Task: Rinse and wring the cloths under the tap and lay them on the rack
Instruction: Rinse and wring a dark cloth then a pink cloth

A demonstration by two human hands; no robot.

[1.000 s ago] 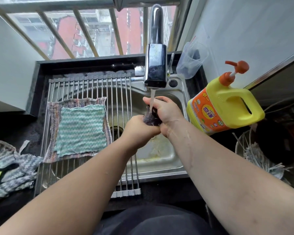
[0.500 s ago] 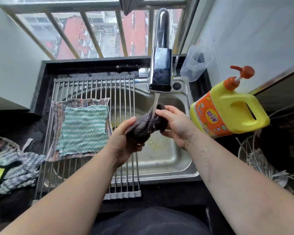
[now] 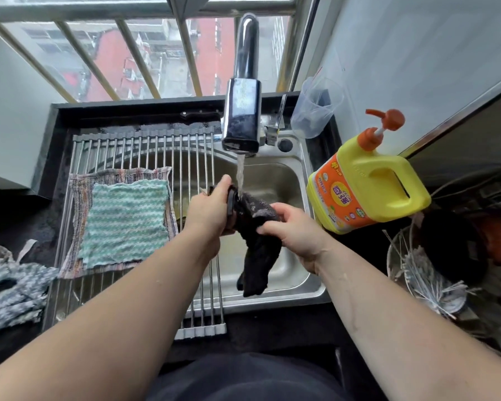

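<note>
Steel sink (image 3: 288,180) fills the middle of the view, set in a dark counter below a barred window. A roll-up wire rack (image 3: 145,149) spans its left part, and two cloths lie spread flat on it: a striped cloth (image 3: 78,204) underneath and a green wavy cloth (image 3: 125,224) on top of it. A yellow detergent jug (image 3: 368,192) with an orange pump stands on the counter just right of the sink. A heap of grey patterned cloths (image 3: 15,290) lies on the counter left of the rack. The tap (image 3: 242,117) reaches over the basin from the back edge, and a clear plastic cup (image 3: 315,111) sits beside it by the wall. A dark cloth (image 3: 258,256) is held over the open basin, right of the rack, its upper end under the spout and its lower end hanging loose toward the sink bottom. The left hand (image 3: 209,212) grips the cloth's upper end, fingers curled round it. The right hand (image 3: 294,231) pinches the cloth just below, fingertips closed on the fabric. A thin stream of water (image 3: 240,169) falls from the spout onto the cloth beside the left hand.
</note>
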